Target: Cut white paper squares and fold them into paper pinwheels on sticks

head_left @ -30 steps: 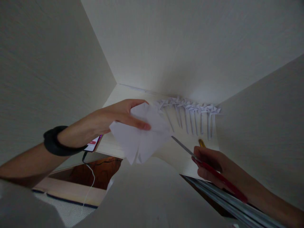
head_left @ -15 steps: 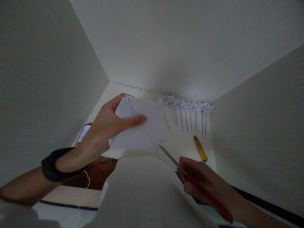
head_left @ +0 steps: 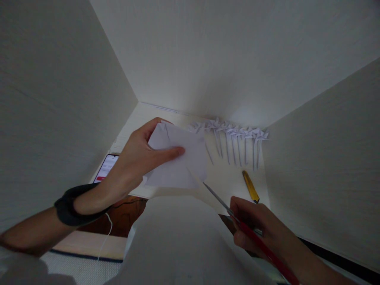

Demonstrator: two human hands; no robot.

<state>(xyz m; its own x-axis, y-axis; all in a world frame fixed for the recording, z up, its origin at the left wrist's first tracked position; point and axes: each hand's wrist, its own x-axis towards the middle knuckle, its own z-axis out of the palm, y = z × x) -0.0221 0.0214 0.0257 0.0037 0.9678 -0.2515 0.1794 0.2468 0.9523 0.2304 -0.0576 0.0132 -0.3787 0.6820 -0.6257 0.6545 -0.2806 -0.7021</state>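
Observation:
My left hand (head_left: 142, 152) grips a white sheet of paper (head_left: 184, 170), thumb on top and fingers behind it. Slits run in from the paper's upper left and lower right corners. In my right hand (head_left: 252, 225) is a pair of scissors (head_left: 258, 242) with red handles, its blades pointing up and left. The blade tips are close to the paper's lower right corner but apart from it. Behind the paper stretches a row of white paper pinwheels (head_left: 234, 130) on thin sticks.
A yellow utility knife (head_left: 251, 187) lies on the white table (head_left: 228, 178) at the right. Thin white sticks (head_left: 160, 107) rest along the back wall. A phone (head_left: 107, 166) is at the left, beyond my wrist. Pale walls enclose the table on three sides.
The scissors have drawn back slightly to the right and down, away from the paper. My left hand and the paper have shifted a little to the right.

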